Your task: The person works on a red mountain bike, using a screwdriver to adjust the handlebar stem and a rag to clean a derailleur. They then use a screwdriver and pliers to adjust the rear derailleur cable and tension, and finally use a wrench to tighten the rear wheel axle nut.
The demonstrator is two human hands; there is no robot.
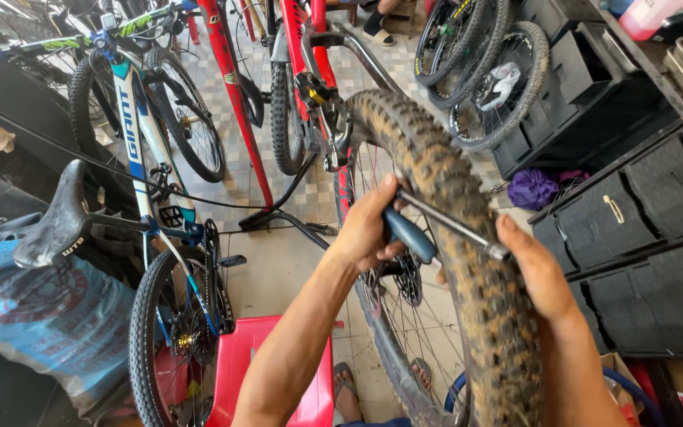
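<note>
A knobby, mud-stained bicycle tyre [452, 237] on a spoked wheel rises in front of me, mounted on a red bike frame [310, 47]. My left hand [367, 225] grips the blue handle of a T-shaped wrench [413, 233] on the wheel's left side, close to the hub and brake disc [409, 281]. The tool's metal bar [456, 227] crosses over the tyre tread. My right hand [535, 269] rests on the tyre's right side, with its thumb at the bar's tip.
A white and blue bicycle [148, 182] stands at left, beside a blue sack [41, 316]. A red plastic stool [239, 372] sits under my left arm. Black drawer cabinets [642, 221] line the right side, and spare wheels [492, 71] lean at the back.
</note>
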